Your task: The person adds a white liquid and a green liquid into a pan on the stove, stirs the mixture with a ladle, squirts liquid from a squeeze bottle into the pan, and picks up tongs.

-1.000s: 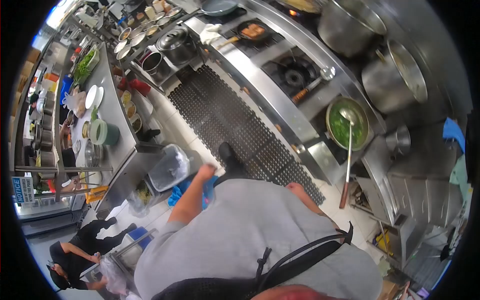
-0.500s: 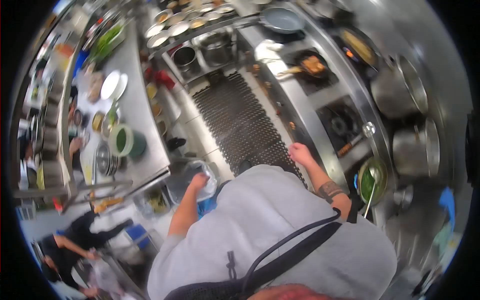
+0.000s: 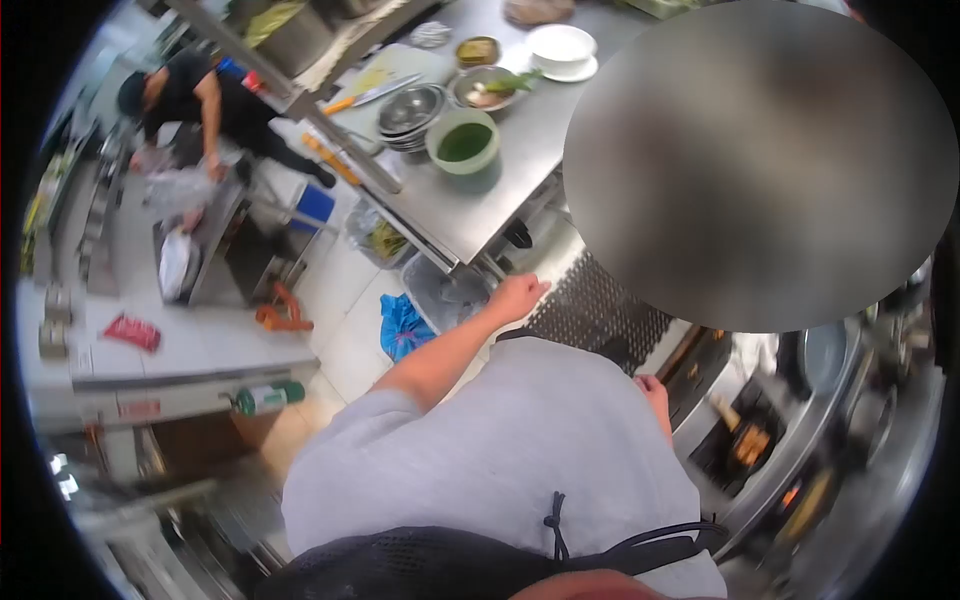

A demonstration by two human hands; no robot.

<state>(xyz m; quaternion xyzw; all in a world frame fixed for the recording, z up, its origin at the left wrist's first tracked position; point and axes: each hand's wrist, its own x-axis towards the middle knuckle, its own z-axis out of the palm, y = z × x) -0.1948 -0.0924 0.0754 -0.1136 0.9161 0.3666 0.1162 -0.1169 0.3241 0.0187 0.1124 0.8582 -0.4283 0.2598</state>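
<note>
My left hand hangs in front of my body with its fingers curled loosely together and nothing visible in them. Beside it, below the steel table's corner, stands a bin lined with clear plastic. A blue bag lies against that bin. My right hand is low on the right by the stove front, partly hidden by my body; its visible fingers are bent in, and I see nothing in them. Nearest to it on the stove is a small pan with browned food.
The steel table holds a tub of green liquid, stacked metal bowls, a knife and white dishes. A person in black bends over a counter at far left. A grey blurred oval covers the upper right.
My view and body have turned left, bringing the table, bin and co-worker nearer the middle. The stove has shifted to the lower right. My right hand is now closer to my body.
</note>
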